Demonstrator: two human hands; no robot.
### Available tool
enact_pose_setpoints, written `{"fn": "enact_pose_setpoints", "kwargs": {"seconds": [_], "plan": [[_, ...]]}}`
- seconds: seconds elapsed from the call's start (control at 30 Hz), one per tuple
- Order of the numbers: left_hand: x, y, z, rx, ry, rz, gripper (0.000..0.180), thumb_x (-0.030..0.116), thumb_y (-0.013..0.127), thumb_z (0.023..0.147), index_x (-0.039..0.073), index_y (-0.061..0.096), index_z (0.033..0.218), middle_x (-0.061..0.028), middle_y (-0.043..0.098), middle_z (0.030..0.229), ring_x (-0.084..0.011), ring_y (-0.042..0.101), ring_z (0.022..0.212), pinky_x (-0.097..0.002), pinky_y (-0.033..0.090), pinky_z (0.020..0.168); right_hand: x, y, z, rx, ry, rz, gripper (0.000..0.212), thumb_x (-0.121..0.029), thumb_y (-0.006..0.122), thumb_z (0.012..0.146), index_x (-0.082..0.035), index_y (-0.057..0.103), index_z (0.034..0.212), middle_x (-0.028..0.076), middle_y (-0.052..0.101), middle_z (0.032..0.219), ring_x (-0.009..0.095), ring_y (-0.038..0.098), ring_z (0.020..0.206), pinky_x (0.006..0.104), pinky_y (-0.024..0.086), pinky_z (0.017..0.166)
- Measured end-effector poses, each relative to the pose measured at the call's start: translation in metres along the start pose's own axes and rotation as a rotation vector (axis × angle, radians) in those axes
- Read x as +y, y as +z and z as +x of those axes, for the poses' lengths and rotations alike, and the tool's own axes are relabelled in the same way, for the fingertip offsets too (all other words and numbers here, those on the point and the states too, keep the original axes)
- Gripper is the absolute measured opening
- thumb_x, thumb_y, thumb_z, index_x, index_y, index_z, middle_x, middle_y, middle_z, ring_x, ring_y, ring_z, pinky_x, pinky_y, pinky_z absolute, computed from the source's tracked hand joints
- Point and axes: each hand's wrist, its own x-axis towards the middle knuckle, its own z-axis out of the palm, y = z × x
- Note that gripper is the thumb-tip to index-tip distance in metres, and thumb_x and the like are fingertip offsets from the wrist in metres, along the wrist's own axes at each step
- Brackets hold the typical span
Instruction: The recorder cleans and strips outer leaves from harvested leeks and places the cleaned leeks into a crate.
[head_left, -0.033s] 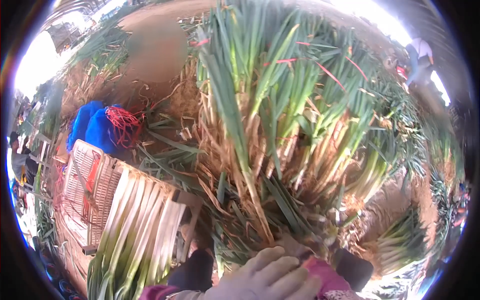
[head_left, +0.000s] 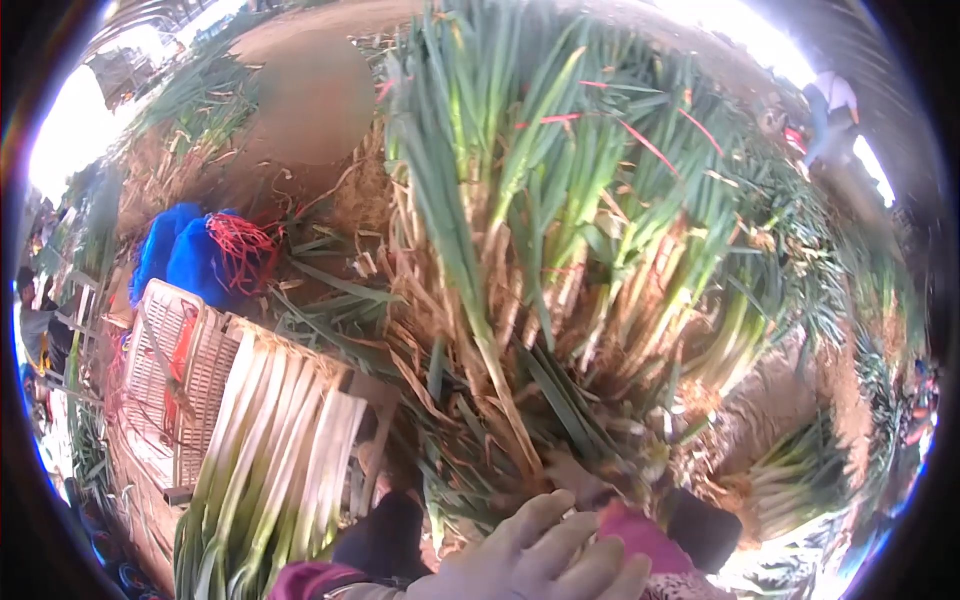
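At the lower edge my left hand (head_left: pixel 535 555) wears a pale glove, its fingers stretched out and slightly apart. Its fingertips overlap the pink sleeve (head_left: pixel 640 540) of my right arm; whether they touch it I cannot tell. Beyond that sleeve my right hand (head_left: pixel 583 482) is a greyish smear, partly covered, and its fingers cannot be made out. Close to it is the root end of a long leek (head_left: pixel 500 385), which leans against a large upright heap of leeks (head_left: pixel 590 240) with dry brown outer leaves.
Trimmed leeks (head_left: pixel 265 440) lie side by side on a low stand at the left. Beyond are a slatted plastic chair (head_left: pixel 165 370), a blue bag (head_left: pixel 190 255) and red ties (head_left: pixel 243 250). More leeks (head_left: pixel 795 485) lie at the right; a person (head_left: pixel 832 110) is far off.
The whole scene has shifted slightly left in the picture. My left hand sits a little lower, its fingers somewhat more apart. The leaning leek keeps its place against the heap.
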Motion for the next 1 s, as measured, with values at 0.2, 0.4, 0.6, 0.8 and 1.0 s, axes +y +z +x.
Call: {"fn": "enact_pose_setpoints", "kwargs": {"seconds": [0.2,0.4,0.6,0.8,1.0], "plan": [[0.125,-0.02,0.025,-0.489,0.083,0.08,0.038,0.022,0.059,0.081,0.004,0.06,0.114,-0.01,0.062,0.103,-0.0287,0.059,0.102,-0.0507,0.039,0.102,0.004,-0.093,0.017,0.307,-0.024,-0.063,0.043,-0.042,0.07,0.082,-0.005,0.066,0.104,0.017,0.065,0.077,0.029,0.062,0.069,0.0403,0.049,0.065],[0.189,0.0,0.013,-0.54,0.353,0.661,0.035,0.021,0.06,0.084,0.01,0.06,0.117,-0.0057,0.062,0.113,-0.0294,0.057,0.111,-0.0565,0.033,0.107,-0.064,-0.105,-0.079,0.247,-0.066,-0.004,0.03,-0.019,0.07,0.076,0.001,0.062,0.097,0.018,0.064,0.082,0.03,0.062,0.071,0.0403,0.049,0.068],[0.211,0.036,0.02,-0.232,0.533,0.461,0.028,0.026,0.057,0.084,0.007,0.063,0.104,-0.0054,0.064,0.095,-0.0274,0.059,0.092,-0.0496,0.04,0.094,0.085,-0.072,-0.135,0.055,-0.019,-0.351,0.041,-0.028,0.066,0.08,0.003,0.063,0.106,0.022,0.066,0.086,0.032,0.065,0.079,0.0405,0.05,0.071],[0.262,0.051,0.012,-0.019,0.506,0.516,0.022,0.026,0.051,0.092,0.005,0.056,0.088,-0.0032,0.057,0.077,-0.0186,0.054,0.072,-0.0355,0.046,0.071,-0.056,-0.119,-0.176,0.193,0.128,0.17,0.031,-0.019,0.07,0.082,0.005,0.067,0.101,0.011,0.067,0.076,0.015,0.062,0.061,0.0284,0.05,0.052],[0.238,0.052,0.01,-0.041,0.674,0.443,0.022,0.025,0.05,0.095,0.005,0.052,0.087,-0.0041,0.055,0.073,-0.0164,0.052,0.069,-0.0296,0.046,0.061,-0.084,-0.137,-0.225,0.303,-0.138,0.278,0.021,-0.011,0.069,0.083,0.006,0.066,0.094,0.005,0.059,0.07,0.012,0.058,0.059,0.0255,0.048,0.049]]}}
